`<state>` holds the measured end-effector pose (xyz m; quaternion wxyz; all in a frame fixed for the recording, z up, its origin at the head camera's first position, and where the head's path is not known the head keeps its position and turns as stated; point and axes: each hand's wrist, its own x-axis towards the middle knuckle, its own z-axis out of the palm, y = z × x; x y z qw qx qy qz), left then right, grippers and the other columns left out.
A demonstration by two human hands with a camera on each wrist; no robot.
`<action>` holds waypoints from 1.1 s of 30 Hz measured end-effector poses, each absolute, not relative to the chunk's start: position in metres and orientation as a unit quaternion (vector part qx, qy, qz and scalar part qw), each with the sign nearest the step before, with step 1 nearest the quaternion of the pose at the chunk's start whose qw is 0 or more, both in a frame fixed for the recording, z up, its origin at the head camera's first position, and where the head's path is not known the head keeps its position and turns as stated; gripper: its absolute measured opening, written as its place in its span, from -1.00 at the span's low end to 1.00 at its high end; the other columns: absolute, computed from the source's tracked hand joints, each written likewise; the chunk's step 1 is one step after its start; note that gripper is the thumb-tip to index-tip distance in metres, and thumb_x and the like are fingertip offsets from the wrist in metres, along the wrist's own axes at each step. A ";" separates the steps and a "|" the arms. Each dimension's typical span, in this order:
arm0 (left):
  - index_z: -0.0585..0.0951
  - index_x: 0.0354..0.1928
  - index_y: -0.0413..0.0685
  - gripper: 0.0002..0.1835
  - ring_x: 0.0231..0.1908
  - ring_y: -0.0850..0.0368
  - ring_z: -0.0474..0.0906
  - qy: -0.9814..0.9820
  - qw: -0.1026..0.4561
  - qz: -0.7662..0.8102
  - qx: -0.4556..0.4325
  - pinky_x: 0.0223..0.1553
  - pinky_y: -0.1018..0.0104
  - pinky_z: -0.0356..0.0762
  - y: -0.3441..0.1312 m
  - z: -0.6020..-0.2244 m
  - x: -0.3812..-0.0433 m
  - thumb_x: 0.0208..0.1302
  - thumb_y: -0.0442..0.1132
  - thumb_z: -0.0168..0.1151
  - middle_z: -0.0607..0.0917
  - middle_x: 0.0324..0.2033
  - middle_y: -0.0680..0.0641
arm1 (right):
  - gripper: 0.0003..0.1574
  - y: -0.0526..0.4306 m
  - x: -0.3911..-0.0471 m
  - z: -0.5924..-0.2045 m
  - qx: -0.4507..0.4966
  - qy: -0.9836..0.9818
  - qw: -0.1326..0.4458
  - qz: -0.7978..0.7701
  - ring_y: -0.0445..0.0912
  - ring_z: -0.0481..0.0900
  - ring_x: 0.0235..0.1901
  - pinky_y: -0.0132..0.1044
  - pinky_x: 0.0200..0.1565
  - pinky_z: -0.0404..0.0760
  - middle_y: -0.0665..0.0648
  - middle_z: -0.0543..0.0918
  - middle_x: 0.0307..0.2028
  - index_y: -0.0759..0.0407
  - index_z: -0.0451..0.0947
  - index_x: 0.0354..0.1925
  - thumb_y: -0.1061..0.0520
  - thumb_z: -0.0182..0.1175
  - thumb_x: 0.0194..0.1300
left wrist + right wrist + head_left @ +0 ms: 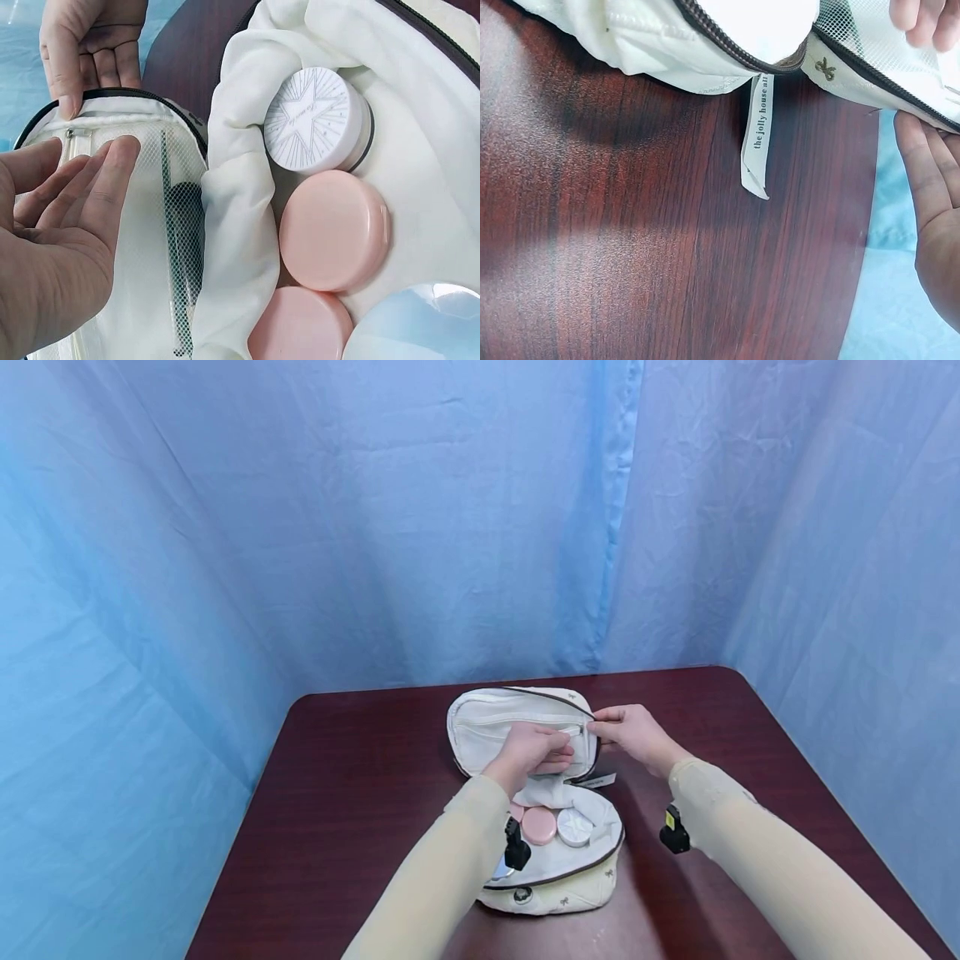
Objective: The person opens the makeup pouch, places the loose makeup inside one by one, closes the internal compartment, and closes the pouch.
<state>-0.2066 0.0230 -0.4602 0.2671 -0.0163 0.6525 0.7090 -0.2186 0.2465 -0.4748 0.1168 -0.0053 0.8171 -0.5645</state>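
Head view: the bag [577,895] is laid open on the table [360,793], lid rim [555,697] pinched by the right hand [637,737] (best kept taut); whether the zip pull [70,135] is gripped by the left hand [531,749] cannot be told.

Bag [581,897] on the table [352,827], low centre of the head view, curtain [450,543] behind.
The lid [471,747] lies behind the base [603,870]; in the base, a jar [574,827] sits right of a round case [539,825], a second case [301,326] farther left. A tag [598,781] juts out at right, between lid and base. Left hand [531,750] before the lid, right hand [637,732] at its right edge.
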 end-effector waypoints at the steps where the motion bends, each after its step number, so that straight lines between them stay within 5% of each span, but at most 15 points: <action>1: 0.67 0.11 -0.34 -0.68 -0.06 -0.11 0.77 0.653 0.267 0.708 -0.017 -0.08 0.20 0.73 0.025 -0.461 -0.207 0.42 -0.28 0.26 0.77 -0.08 -0.32 | -0.41 0.246 -0.218 -0.474 -0.006 0.816 0.116 -0.566 -0.05 0.76 -0.15 -0.21 -0.12 0.75 0.27 0.73 -0.01 0.46 0.51 0.24 0.07 0.27 0.44; 11: 0.70 0.03 -0.38 -0.71 -0.14 -0.07 0.79 0.656 0.259 0.708 -0.026 -0.15 0.25 0.74 0.038 -0.467 -0.211 0.40 -0.29 0.28 0.77 -0.10 -0.34 | -0.43 0.246 -0.217 -0.473 -0.017 0.820 0.113 -0.560 -0.06 0.76 -0.20 -0.23 -0.15 0.75 0.23 0.76 -0.05 0.43 0.56 0.20 0.05 0.30 0.41; 17: 0.75 -0.05 -0.31 -0.77 -0.18 -0.06 0.80 0.664 0.252 0.704 -0.030 -0.10 0.18 0.74 0.042 -0.466 -0.211 0.36 -0.31 0.31 0.79 -0.17 -0.30 | -0.43 0.247 -0.214 -0.471 -0.028 0.817 0.124 -0.563 -0.01 0.77 -0.16 0.02 0.01 0.71 0.26 0.76 -0.03 0.43 0.55 0.22 0.07 0.30 0.42; 26: 0.75 -0.11 -0.27 -0.82 -0.15 -0.13 0.79 0.694 0.229 0.683 -0.024 -0.09 0.13 0.74 0.046 -0.463 -0.211 0.30 -0.34 0.38 0.80 -0.24 -0.30 | -0.42 0.246 -0.212 -0.468 -0.034 0.816 0.130 -0.562 -0.05 0.77 -0.16 0.07 0.05 0.68 0.22 0.77 -0.04 0.43 0.55 0.23 0.07 0.31 0.41; 33: 0.75 -0.14 -0.25 -0.85 -0.12 -0.16 0.78 0.690 0.238 0.683 -0.027 -0.05 0.08 0.72 0.046 -0.463 -0.213 0.29 -0.34 0.39 0.80 -0.25 -0.28 | -0.39 0.247 -0.212 -0.468 -0.031 0.814 0.135 -0.564 -0.06 0.77 -0.15 -0.15 -0.07 0.74 0.22 0.76 -0.03 0.43 0.54 0.24 0.06 0.32 0.40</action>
